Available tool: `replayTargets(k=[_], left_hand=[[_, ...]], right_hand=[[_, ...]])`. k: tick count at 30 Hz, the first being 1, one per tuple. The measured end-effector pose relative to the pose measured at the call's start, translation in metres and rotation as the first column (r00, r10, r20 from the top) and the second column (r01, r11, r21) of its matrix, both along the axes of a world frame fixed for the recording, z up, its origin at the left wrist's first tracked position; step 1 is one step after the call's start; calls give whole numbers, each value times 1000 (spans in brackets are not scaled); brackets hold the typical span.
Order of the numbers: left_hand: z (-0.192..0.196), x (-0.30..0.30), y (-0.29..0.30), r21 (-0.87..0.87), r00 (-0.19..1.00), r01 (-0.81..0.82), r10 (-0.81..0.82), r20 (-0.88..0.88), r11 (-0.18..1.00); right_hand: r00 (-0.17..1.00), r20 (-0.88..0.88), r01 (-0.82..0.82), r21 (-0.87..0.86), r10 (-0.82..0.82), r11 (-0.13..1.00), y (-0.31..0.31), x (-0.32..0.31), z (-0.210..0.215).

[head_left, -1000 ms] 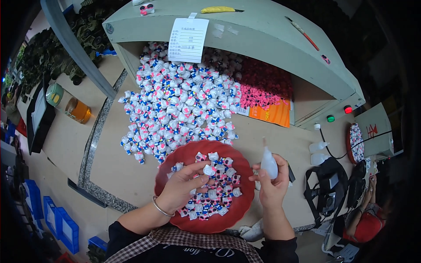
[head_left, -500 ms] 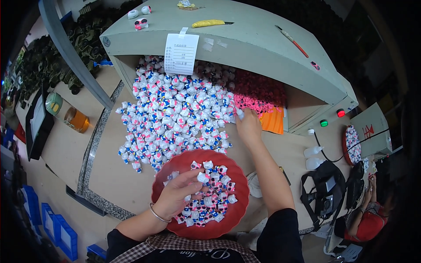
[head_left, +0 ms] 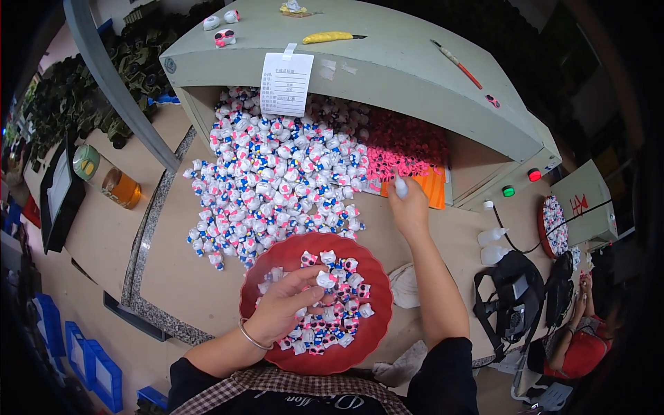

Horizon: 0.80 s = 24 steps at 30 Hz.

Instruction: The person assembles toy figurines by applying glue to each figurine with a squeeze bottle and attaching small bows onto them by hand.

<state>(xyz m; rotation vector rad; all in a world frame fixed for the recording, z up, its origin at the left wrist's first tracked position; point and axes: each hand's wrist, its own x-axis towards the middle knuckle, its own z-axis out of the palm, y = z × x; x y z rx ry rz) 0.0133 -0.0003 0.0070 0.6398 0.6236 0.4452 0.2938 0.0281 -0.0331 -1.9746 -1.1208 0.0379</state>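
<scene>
Over the red bowl, my left hand pinches a small white cat figurine between thumb and fingertips. My right hand is wrapped round a small white squeeze bottle, its tip up by the heap of pink plastic pieces under the shelf; some look like tiny sunglasses. Whether the tip touches a piece I cannot tell. Several figurines lie in the bowl, many with pink and dark glasses on. Left of my right hand spreads a big pile of white, blue and pink cat figurines.
A grey-green shelf overhangs the pile, with a paper label, a yellow-handled knife and a red-handled tool. At left stands a jar of amber liquid. White bottles and a black bag sit at right, near another person.
My right hand has drawn back to the right from the edge of the figurine pile, the bottle now more in sight. The left hand stays over the bowl with the figurine.
</scene>
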Motion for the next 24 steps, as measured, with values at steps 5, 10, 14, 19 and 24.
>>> replayTargets(k=[5, 10, 14, 19, 24], left_hand=[[1, -1, -3, -50, 999, -35, 33, -24, 998], [4, -1, -2, -44, 1000, -22, 21, -23, 999], [-2, -3, -2, 26, 999, -18, 18, -31, 1000], [9, 0, -3, 251, 992, 121, -127, 9, 960], [1, -1, -13, 433, 986, 123, -161, 50, 893]], right_hand=[[964, 197, -139, -194, 177, 971, 18, -4, -9], [937, 281, -126, -274, 205, 953, 5, -2, -17], [821, -552, -198, -32, 148, 980, -24, -34, 24], [869, -159, -468, 41, 469, 883, -77, -96, 58], [802, -409, -457, 50, 436, 888, -94, -113, 68]])
